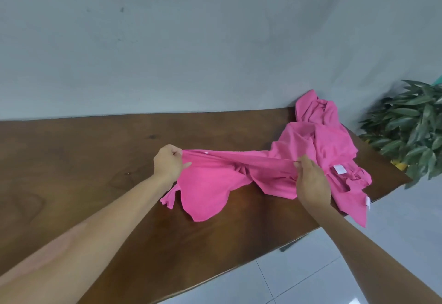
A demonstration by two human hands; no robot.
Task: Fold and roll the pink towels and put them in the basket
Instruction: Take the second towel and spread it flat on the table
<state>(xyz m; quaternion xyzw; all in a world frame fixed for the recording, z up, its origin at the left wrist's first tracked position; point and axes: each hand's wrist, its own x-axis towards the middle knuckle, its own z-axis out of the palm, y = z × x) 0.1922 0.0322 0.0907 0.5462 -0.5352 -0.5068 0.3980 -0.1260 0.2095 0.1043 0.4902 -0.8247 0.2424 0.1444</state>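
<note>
While both hands pinch top edge, left hand (pixel 168 163) and right hand (pixel 311 179) stretching pink towel (pixel 210 184) above desk (pixel 95 160), pull taut, lay flat (pile (pixel 323 131) beside; basket unseen).

A big brown wooden table (pixel 95 160) runs from the left side to the right, with its far edge against a grey wall. Its top is dark and shiny, with wavy wood lines in it. A heap of pink towels (pixel 323 141) lies on the right part of the table, piled up at the far corner and spreading toward the near edge. One pink corner hangs a little over the near right edge. The left part of the table top is bare wood.
</note>
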